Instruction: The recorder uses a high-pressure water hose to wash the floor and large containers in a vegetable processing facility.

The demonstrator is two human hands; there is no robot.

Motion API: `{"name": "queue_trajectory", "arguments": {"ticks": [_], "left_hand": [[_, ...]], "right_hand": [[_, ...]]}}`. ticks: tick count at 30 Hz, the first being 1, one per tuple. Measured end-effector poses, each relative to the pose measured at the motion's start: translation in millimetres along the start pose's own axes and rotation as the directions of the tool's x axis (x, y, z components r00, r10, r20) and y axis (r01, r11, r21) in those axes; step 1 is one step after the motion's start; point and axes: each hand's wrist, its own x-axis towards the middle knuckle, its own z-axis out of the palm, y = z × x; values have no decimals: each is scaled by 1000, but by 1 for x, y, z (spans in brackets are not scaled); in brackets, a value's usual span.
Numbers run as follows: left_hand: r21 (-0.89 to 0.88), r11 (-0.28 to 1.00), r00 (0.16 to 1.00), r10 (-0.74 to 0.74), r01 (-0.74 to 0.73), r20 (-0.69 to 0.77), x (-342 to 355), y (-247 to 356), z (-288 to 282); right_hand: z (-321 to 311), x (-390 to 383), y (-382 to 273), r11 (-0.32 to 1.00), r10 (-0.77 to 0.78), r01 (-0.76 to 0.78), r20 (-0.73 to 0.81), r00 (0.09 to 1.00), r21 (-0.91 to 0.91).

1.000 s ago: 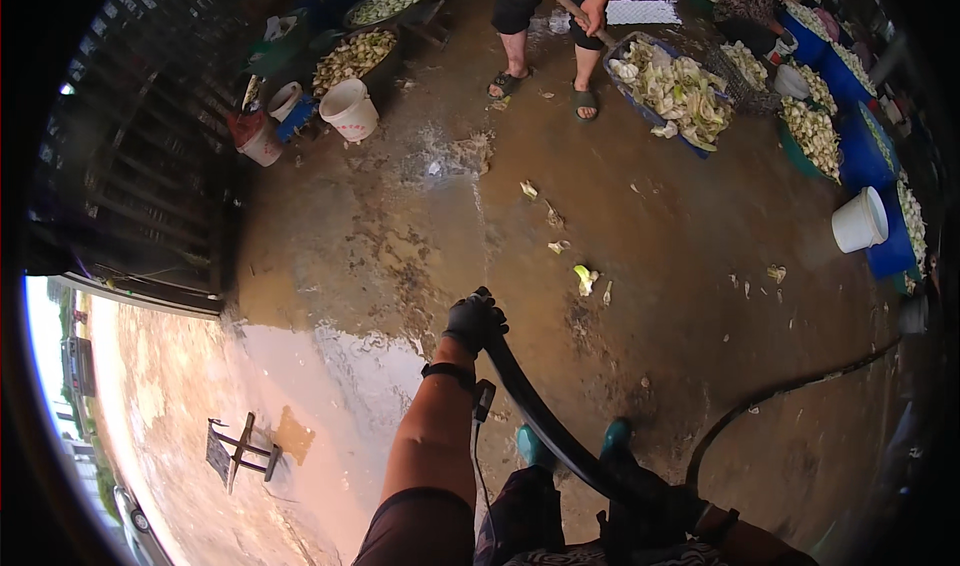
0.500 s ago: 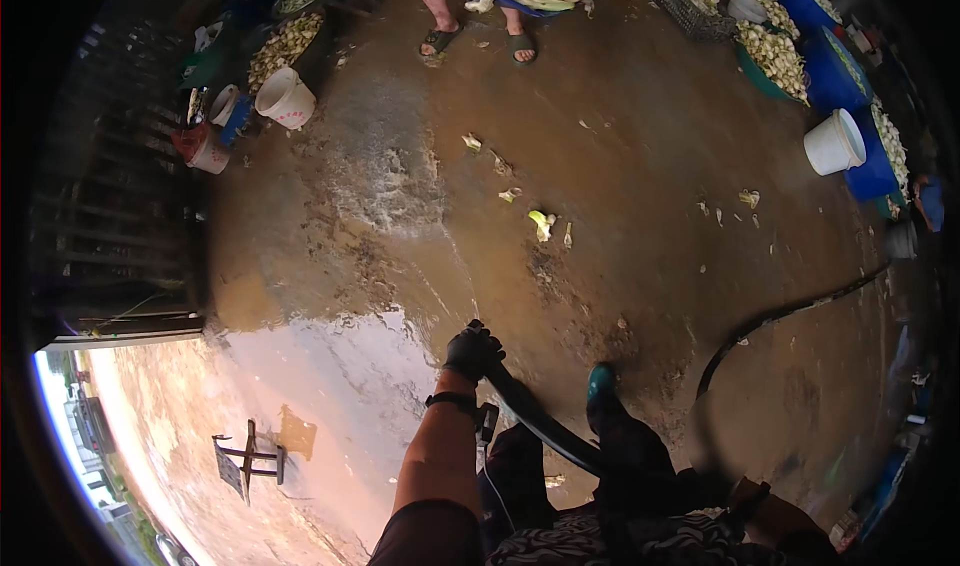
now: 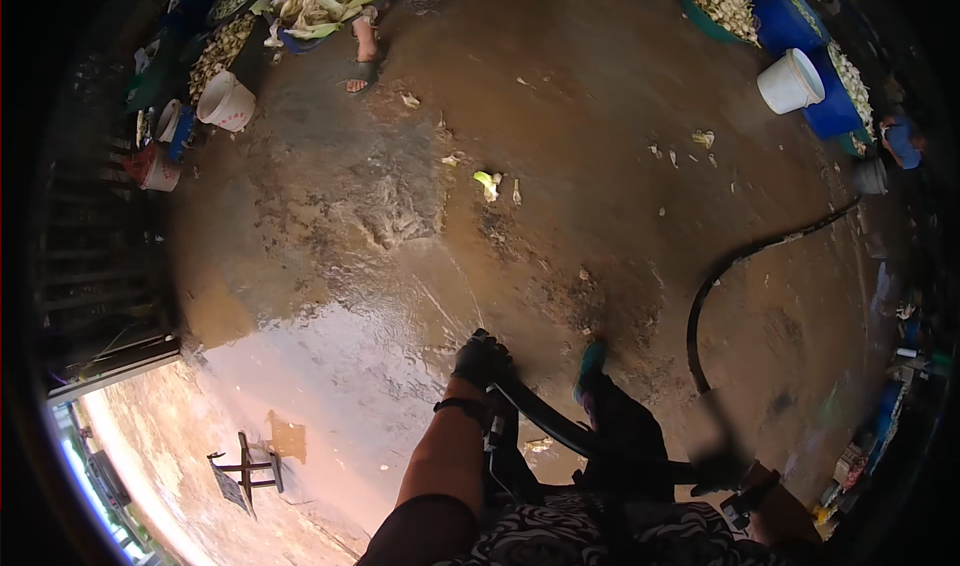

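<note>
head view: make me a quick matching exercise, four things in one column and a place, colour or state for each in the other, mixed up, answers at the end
Column one
1. left hand
2. black hose
3. small stool
4. boot

Column two
A. at the picture's lower left
B. teal green
C. gloved, closed in a grip
D. in a long curve toward the picture's right side

Right pairs: 1-C, 2-D, 3-A, 4-B
</note>
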Motion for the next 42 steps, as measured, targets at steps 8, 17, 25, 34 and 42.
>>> {"name": "queue_trajectory", "arguments": {"ticks": [8,17,25,34,42], "left_hand": [[-303,952,972,105,-37,211,59,-132,18],[-483,835,944,-119,263,308,96,-129,130],[-333,925,982,-153,181,108,138,-104,195],[75,958,957,268,-277,108,111,-80,110],[-295,905,950,-271,307,157,137,-106,260]], "right_hand": [[107,4,80,994,17,-25,75,997,111],[192,31,160,935,152,-136,-24,988,328],[212,30,168,930,143,-30,-286,948,367],[157,28,161,970,34,88,-484,875,228],[241,-4,169,882,291,-131,-305,907,454]]}}
